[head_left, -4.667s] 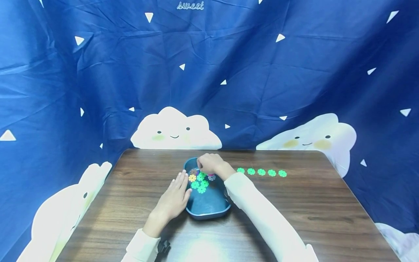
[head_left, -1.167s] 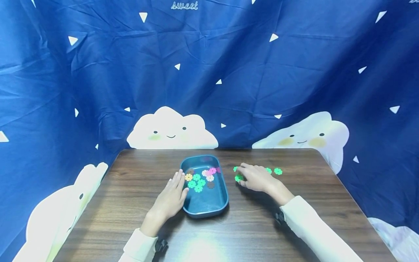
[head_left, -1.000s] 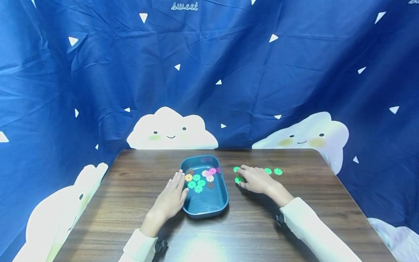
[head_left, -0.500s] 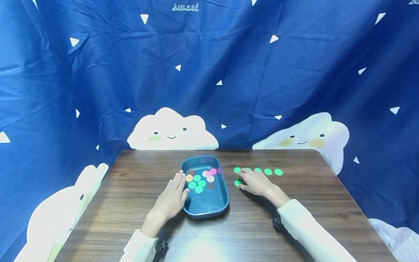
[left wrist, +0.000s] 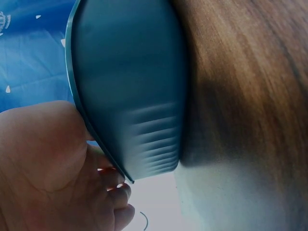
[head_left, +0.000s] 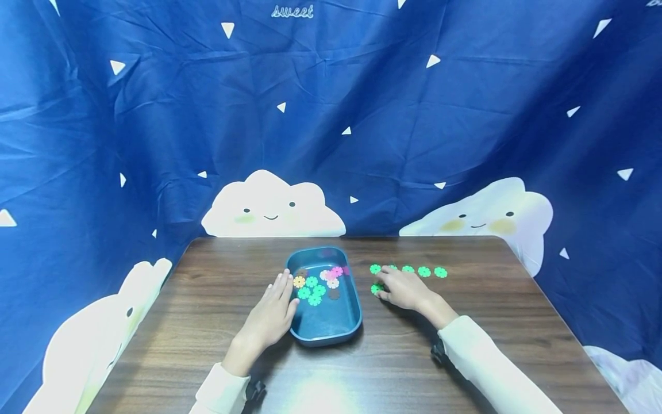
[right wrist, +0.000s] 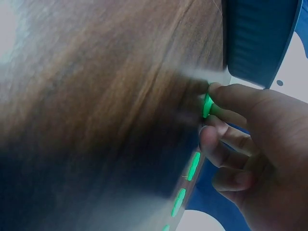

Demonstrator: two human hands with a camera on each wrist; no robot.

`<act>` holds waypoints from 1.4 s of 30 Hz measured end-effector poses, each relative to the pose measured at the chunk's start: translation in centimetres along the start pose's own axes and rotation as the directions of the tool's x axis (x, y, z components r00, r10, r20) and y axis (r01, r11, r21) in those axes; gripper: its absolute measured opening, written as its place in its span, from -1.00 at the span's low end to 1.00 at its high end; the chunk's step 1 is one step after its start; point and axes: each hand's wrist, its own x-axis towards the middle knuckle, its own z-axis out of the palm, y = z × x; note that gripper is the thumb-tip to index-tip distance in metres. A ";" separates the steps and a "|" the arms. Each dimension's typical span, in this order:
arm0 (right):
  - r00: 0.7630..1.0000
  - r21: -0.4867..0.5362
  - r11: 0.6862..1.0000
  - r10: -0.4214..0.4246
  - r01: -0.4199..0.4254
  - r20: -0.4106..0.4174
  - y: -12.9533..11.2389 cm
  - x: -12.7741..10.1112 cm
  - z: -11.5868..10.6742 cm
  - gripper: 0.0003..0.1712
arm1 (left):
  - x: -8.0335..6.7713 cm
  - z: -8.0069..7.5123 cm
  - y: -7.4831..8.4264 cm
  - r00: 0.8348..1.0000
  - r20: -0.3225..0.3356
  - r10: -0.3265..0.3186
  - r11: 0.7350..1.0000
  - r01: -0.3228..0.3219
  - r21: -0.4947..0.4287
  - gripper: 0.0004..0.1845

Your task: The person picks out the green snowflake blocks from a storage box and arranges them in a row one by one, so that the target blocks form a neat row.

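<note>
My right hand (head_left: 405, 289) pinches a green flower-shaped plastic disc (head_left: 376, 289) low at the tabletop, right of the tray. In the right wrist view the thumb and a finger sit at the edges of that disc (right wrist: 207, 105). Just beyond it runs a row of several matching green discs (head_left: 424, 271), partly covered by the fingers. Straight fingers of my left hand (head_left: 269, 310) rest against the left rim of a blue-green tray (head_left: 326, 339). From the left wrist view, the palm is beside the tray wall (left wrist: 130, 86).
Inside the tray lie several green discs (head_left: 312, 282), an orange disc (head_left: 299, 282), pink discs (head_left: 337, 271), whitish ones (head_left: 333, 283) and dark brown ones (head_left: 334, 294). The wooden table (head_left: 217, 287) ends at a blue curtain (head_left: 331, 115) with clouds.
My right hand has left the tray and gone right to the table with a green disc. Over the last second that disc shifted slightly toward me, below the row's left end. The left hand stays put.
</note>
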 end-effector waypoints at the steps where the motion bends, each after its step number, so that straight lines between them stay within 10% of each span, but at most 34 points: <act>1: 1.000 0.000 1.000 0.000 0.000 -0.004 0.0 0.0 0.0 -0.64 | 0.0 0.0 0.0 1.000 0.000 0.001 1.000 -0.001 0.001 -0.34; 20: 0.991 0.053 0.998 -0.007 0.015 -0.136 0.5 2.4 -6.3 -0.95 | 0.0 -0.2 -0.1 1.000 0.014 0.000 1.000 0.000 0.009 -0.34; 42: 0.978 0.033 0.978 -0.206 0.207 -0.022 -8.1 8.4 -7.4 -0.89 | 0.2 0.2 -0.2 1.000 0.000 0.006 1.000 -0.006 0.015 -0.34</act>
